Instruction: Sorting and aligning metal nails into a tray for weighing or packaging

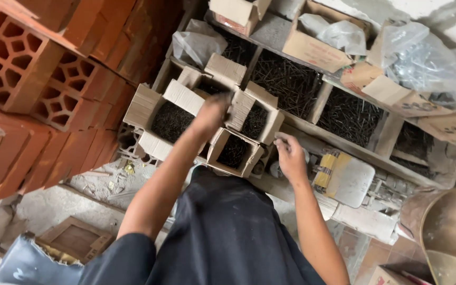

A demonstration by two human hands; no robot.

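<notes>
1. Your left hand (210, 113) reaches out over the cluster of open cardboard boxes (207, 119) and is blurred. It sits above the gap between the large box of dark nails (171, 121) and the smaller box to its right, and you cannot tell from this view whether its fingers are closed or spread, or whether it holds anything.

2. Your right hand (290, 157) hovers near the front edge of the wooden rack (339, 140), just right of the lowest small box (234, 152). Its fingers are curled inward with the tips pinched together; whatever they may pinch is too small to make out.

3. The nails lie in several places: in the open cardboard boxes under your left hand, and in the wooden rack's compartments (291, 82) beyond, each filled with a dark, tangled heap.

4. Just right of your right hand rests a flat metal scale pan (352, 182) with a yellowish bundle (325, 169) at its left edge.

5. Stacked red hollow bricks (38, 74) fill the left side, well apart from both hands.

6. Crumpled clear plastic bags (423, 58) and more cardboard boxes sit on top of the rack at the far right.

7. A round brass-coloured bowl (452, 227) shows at the right edge, and a small wooden frame (75, 240) lies on the rubble floor at lower left.

8. Your dark garment (222, 232) fills the bottom centre.
</notes>
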